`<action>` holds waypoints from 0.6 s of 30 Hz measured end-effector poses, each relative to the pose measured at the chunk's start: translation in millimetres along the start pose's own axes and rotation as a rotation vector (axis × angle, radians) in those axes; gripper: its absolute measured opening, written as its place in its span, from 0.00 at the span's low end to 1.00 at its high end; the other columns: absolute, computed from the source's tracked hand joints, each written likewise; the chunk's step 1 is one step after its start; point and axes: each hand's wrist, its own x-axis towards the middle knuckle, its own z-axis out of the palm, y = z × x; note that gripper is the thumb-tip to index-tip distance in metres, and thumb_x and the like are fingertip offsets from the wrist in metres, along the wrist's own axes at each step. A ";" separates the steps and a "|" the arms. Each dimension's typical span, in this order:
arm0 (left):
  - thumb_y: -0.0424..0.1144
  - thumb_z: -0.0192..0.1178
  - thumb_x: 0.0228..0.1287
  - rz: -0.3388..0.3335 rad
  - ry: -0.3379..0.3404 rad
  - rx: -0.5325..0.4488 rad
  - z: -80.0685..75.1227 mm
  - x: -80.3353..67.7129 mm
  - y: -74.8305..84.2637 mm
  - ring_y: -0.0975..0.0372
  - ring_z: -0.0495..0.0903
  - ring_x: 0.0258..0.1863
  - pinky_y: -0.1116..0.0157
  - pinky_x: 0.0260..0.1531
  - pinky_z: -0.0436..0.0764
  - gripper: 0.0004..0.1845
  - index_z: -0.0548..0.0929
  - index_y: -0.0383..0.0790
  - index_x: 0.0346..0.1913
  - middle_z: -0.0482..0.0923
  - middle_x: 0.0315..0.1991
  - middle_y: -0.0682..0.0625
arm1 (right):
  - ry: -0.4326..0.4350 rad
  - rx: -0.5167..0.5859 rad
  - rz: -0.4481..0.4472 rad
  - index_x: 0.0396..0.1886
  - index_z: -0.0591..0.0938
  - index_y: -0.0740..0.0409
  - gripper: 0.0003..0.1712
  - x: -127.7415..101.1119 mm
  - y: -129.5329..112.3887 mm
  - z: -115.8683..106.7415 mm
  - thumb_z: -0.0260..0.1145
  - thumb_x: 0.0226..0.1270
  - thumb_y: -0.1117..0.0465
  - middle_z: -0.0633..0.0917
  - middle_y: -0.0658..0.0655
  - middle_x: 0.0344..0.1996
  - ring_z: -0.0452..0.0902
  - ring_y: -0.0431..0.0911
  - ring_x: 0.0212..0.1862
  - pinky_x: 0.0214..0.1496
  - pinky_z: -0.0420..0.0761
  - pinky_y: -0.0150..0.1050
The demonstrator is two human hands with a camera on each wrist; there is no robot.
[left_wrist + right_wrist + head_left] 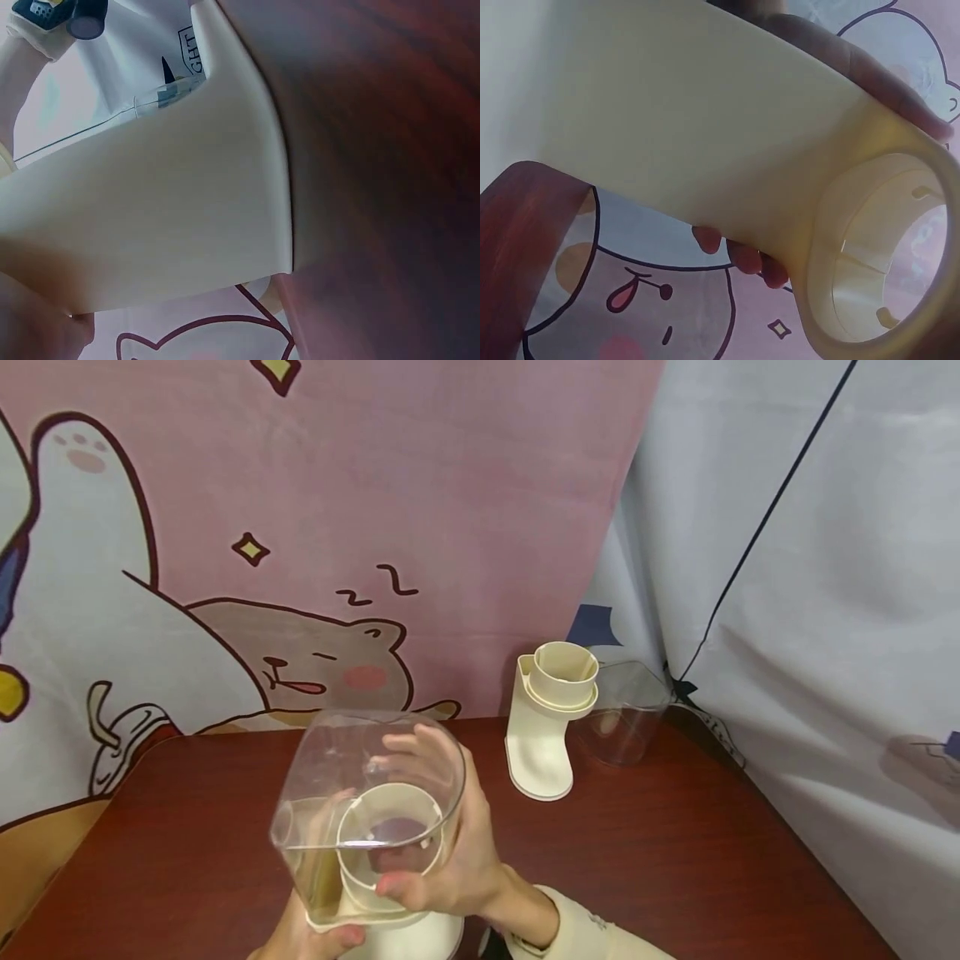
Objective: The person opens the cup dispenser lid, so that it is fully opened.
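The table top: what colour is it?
Dark reddish-brown wood grain on the table top, clearest in the head view.

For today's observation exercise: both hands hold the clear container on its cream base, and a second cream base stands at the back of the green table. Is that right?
One detail is wrong: the table is reddish-brown wood, not green, as the head view shows. Both hands, left hand and right hand, do hold the clear container on its cream base; the second cream base stands at the back.

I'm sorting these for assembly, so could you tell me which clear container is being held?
The near clear container, gripped by the right hand; the other clear container stands untouched at the back.
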 end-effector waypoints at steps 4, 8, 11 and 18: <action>0.46 0.60 0.55 -0.007 0.002 0.000 -0.1 -2.3 -1.0 0.55 0.63 0.58 0.70 0.59 0.62 0.52 0.36 0.15 0.62 0.56 0.61 0.32 | 0.021 0.003 0.003 0.61 0.49 0.78 0.55 -1.4 -1.5 1.4 0.65 0.51 0.44 0.66 0.76 0.55 0.71 0.61 0.53 0.54 0.72 0.51; 0.47 0.60 0.55 -0.004 0.002 -0.013 0.3 -2.8 -0.8 0.55 0.64 0.57 0.69 0.58 0.63 0.52 0.36 0.15 0.61 0.57 0.60 0.33 | 0.033 0.002 0.009 0.60 0.49 0.79 0.54 -1.2 -3.2 3.2 0.65 0.51 0.44 0.66 0.76 0.55 0.71 0.60 0.53 0.54 0.72 0.51; 0.47 0.60 0.55 0.000 0.012 0.008 0.2 -1.7 -0.3 0.56 0.64 0.58 0.70 0.59 0.61 0.52 0.37 0.14 0.61 0.59 0.59 0.34 | 0.047 0.029 0.031 0.60 0.49 0.79 0.53 0.6 -4.4 3.7 0.64 0.53 0.45 0.66 0.77 0.54 0.71 0.60 0.53 0.54 0.72 0.51; 0.48 0.60 0.55 0.009 0.014 0.047 -0.2 -0.1 0.9 0.57 0.62 0.60 0.71 0.61 0.59 0.53 0.37 0.13 0.61 0.56 0.62 0.33 | 0.061 0.058 0.069 0.61 0.48 0.78 0.52 1.7 -4.6 2.9 0.64 0.54 0.46 0.64 0.77 0.54 0.70 0.60 0.54 0.53 0.72 0.50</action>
